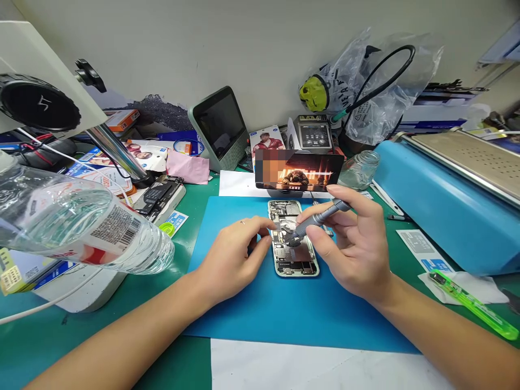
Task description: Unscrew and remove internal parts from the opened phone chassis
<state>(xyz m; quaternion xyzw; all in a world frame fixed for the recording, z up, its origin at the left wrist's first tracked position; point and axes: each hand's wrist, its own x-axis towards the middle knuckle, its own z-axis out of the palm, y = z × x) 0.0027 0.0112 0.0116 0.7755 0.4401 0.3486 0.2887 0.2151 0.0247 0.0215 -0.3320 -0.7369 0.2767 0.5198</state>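
Note:
An opened smartphone (298,253) lies face up on the blue mat (227,319), its inner boards and parts bare. At its left edge, my left hand (235,254) has its fingers bent, with the index fingertip over the inside and the thumb at the rim. My right hand (355,244) is closed around a grey precision screwdriver (319,219), which is tilted down and left over the middle of the phone. Where the screwdriver's tip meets the parts is too dark and small to make out.
A propped-up phone (298,176) plays video behind the mat. At left a plastic water bottle (134,233) juts in beside a microscope stand (117,146). A blue machine (439,200), a glass jar (359,170) and a green utility knife (473,303) are at right.

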